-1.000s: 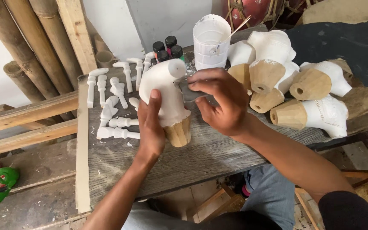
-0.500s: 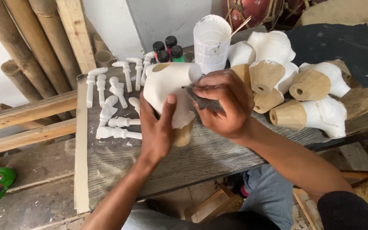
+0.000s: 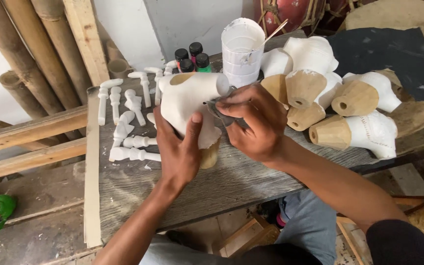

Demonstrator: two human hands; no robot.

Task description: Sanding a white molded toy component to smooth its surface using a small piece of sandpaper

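Your left hand [image 3: 180, 147] is clamped round the white-primed carved wooden figure [image 3: 190, 105], holding it tilted just above the middle of the grey plank table [image 3: 138, 186], while your right hand [image 3: 253, 122] pinches a small grey scrap, likely sandpaper [image 3: 222, 110], against its side. It looks stiff, fairly light and hollow, so keep gripping the thick body. Matte white covers all but the bare tan base.

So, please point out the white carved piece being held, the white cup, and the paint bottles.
white carved piece [image 3: 187, 100], head view, on its painted side above the thumb.
white cup [image 3: 241, 56], head view, on its front wall.
paint bottles [image 3: 191, 58], head view, on a black cap.
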